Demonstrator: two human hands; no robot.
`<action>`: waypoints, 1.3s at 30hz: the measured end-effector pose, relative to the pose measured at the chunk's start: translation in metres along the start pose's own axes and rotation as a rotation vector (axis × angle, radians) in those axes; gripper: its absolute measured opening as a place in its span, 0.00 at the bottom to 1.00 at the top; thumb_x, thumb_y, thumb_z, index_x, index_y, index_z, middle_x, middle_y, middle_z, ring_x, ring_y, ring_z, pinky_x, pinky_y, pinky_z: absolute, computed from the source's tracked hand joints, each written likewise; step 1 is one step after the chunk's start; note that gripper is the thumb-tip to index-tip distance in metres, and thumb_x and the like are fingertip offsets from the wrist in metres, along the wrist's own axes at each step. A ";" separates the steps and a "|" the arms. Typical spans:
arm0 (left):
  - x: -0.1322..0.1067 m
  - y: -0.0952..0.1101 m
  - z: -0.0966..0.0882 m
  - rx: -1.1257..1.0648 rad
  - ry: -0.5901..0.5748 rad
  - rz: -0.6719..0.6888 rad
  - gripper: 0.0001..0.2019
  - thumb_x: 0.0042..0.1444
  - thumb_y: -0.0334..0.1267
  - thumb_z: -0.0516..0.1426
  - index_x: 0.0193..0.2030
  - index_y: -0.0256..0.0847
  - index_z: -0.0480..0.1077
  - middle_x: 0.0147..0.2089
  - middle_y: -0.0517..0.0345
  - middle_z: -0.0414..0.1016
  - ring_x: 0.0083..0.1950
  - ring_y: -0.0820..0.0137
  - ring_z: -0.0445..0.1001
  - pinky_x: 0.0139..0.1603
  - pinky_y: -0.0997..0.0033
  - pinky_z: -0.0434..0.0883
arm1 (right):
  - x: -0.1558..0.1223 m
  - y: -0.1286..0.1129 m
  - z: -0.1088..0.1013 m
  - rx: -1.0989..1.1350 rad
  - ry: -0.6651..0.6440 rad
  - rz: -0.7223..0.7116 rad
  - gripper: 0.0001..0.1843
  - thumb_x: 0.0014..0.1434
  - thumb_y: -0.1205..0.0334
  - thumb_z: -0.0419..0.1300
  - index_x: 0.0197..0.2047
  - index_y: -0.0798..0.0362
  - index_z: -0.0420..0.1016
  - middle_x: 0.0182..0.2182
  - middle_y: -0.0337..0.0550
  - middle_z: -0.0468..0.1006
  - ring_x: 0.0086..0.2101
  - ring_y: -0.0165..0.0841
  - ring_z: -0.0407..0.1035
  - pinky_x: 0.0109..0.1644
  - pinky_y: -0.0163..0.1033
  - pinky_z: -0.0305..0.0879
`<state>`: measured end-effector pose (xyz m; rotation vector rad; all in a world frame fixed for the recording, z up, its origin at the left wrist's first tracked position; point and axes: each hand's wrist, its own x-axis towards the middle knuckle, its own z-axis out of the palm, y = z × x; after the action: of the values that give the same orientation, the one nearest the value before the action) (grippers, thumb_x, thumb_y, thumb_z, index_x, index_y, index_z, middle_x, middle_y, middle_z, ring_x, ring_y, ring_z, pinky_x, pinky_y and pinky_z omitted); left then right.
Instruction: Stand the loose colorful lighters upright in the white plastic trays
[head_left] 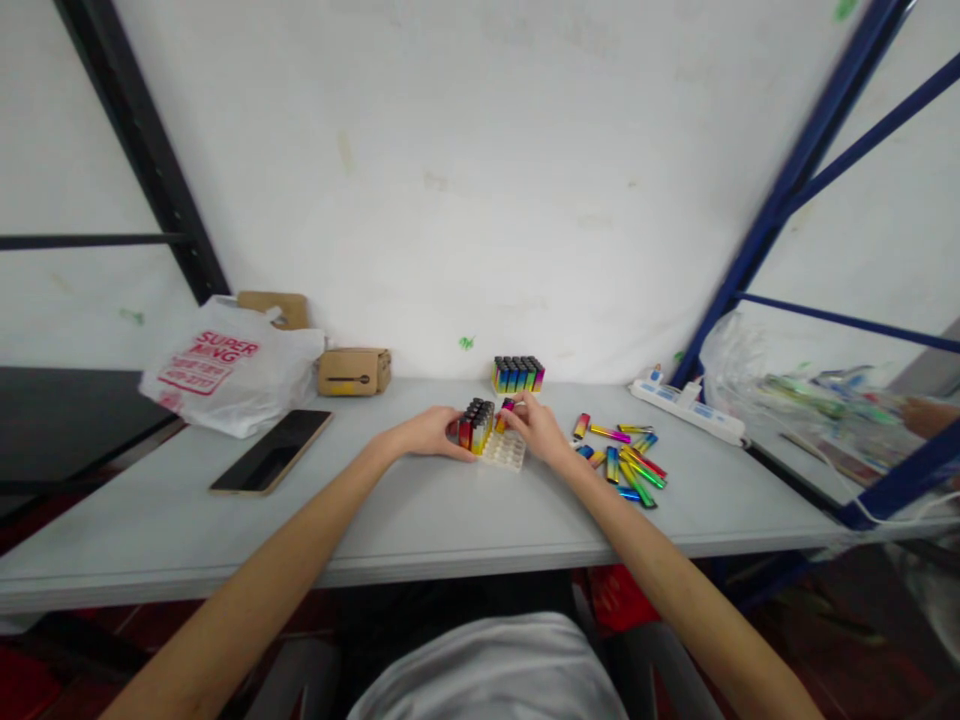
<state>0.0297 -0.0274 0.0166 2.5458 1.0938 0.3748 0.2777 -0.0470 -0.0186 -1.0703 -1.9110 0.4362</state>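
A clear plastic tray [504,452] stands on the table in front of me, its left part filled with upright lighters [477,425] with black tops. My left hand [436,434] curls around the tray's left end, thumb at the near side and fingers behind. Over the tray's right part, my right hand [534,428] pinches a red and yellow lighter [504,415] with its fingertips. Empty slots show below that hand. Loose shiny lighters [634,465] in several colours lie in a heap to the right of my right hand.
Against the wall stands another block of lighters [518,374]. A phone [273,452], a cardboard box [354,371] and a white plastic bag [232,362] are at the left. A power strip [688,411] lies at the right, near a blue frame [776,215]. Another person's hand [930,416] shows far right.
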 end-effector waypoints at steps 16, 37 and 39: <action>0.000 0.002 -0.002 0.021 -0.018 -0.047 0.35 0.39 0.66 0.64 0.44 0.37 0.75 0.37 0.55 0.77 0.35 0.63 0.72 0.33 0.70 0.63 | 0.000 -0.008 0.002 -0.314 -0.091 -0.100 0.14 0.68 0.51 0.55 0.41 0.54 0.71 0.36 0.46 0.79 0.36 0.35 0.72 0.42 0.37 0.63; -0.001 0.002 -0.004 0.012 -0.039 -0.044 0.38 0.40 0.67 0.64 0.50 0.38 0.73 0.43 0.54 0.78 0.39 0.60 0.74 0.36 0.70 0.66 | -0.006 0.039 -0.067 -0.759 -0.023 0.554 0.18 0.66 0.64 0.53 0.58 0.56 0.69 0.51 0.59 0.74 0.51 0.44 0.70 0.55 0.47 0.62; -0.001 0.003 -0.004 0.019 -0.042 -0.054 0.39 0.40 0.68 0.64 0.50 0.37 0.73 0.42 0.53 0.78 0.39 0.60 0.74 0.36 0.70 0.65 | 0.000 0.040 -0.062 -0.678 -0.011 0.407 0.13 0.66 0.63 0.54 0.50 0.57 0.74 0.47 0.57 0.76 0.49 0.40 0.71 0.54 0.42 0.63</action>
<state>0.0296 -0.0293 0.0216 2.5232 1.1537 0.2968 0.3498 -0.0310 -0.0105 -1.9150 -1.8892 -0.0076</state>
